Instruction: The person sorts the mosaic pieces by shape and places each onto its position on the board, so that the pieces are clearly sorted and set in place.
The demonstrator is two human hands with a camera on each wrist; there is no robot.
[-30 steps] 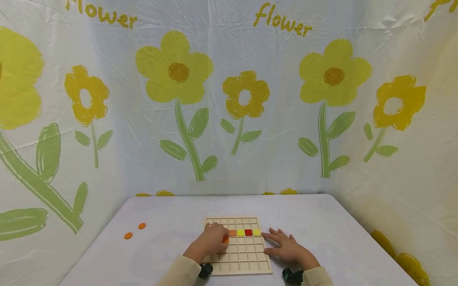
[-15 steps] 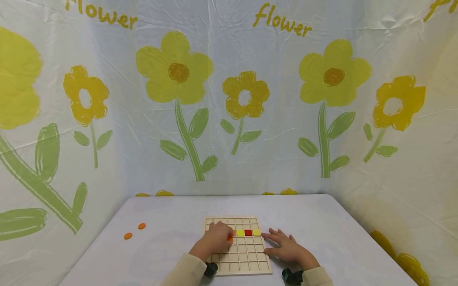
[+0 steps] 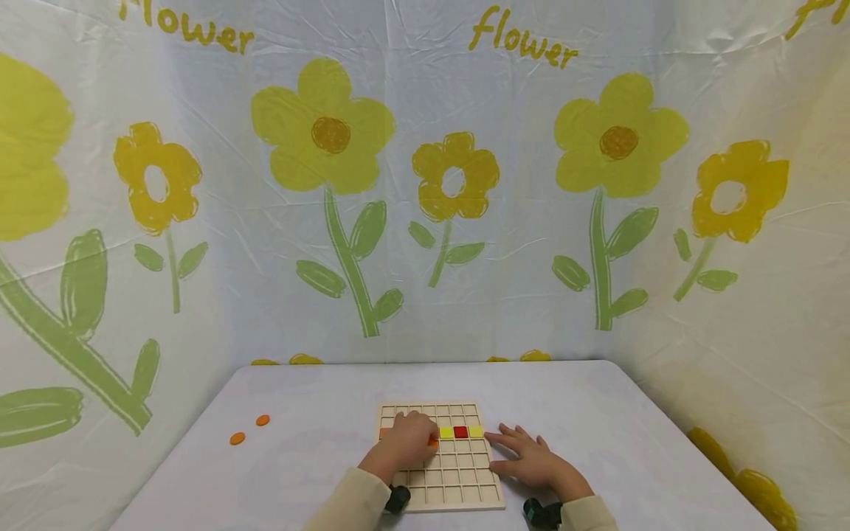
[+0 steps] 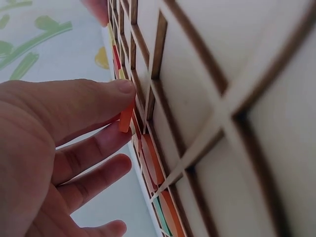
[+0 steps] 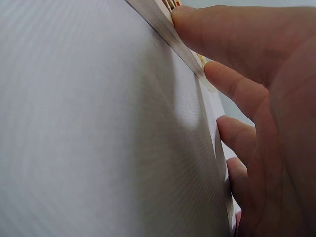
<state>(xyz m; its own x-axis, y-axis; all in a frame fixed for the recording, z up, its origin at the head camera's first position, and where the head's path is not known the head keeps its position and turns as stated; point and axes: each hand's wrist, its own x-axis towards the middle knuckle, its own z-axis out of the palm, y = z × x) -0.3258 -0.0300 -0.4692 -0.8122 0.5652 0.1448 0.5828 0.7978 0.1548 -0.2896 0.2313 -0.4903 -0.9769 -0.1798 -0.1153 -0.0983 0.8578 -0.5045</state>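
A wooden grid board (image 3: 465, 498) lies on the table. Across one of its rows run a yellow square (image 3: 446, 433), a red square (image 3: 461, 432) and a second yellow square (image 3: 475, 431). My left hand (image 3: 408, 442) is over the board, pinching an orange disc (image 4: 127, 117) between thumb and index finger, its other fingers spread. Below that hand in the left wrist view, more orange discs (image 4: 152, 159) sit in the grid. My right hand (image 3: 534, 461) has its fingers extended, with thumb and index fingertips at the board's right edge.
Two loose orange discs, one nearer (image 3: 237, 439) and one farther (image 3: 263, 420), lie on the left side of the white table (image 3: 319, 398). Flower-printed cloth (image 3: 425, 310) hangs behind and on both sides of the table.
My left hand has slid rightward across the board with the orange disc in its pinch. It now covers the orange square beside the yellow one, and orange shows at the row's left end. My right hand stays put.
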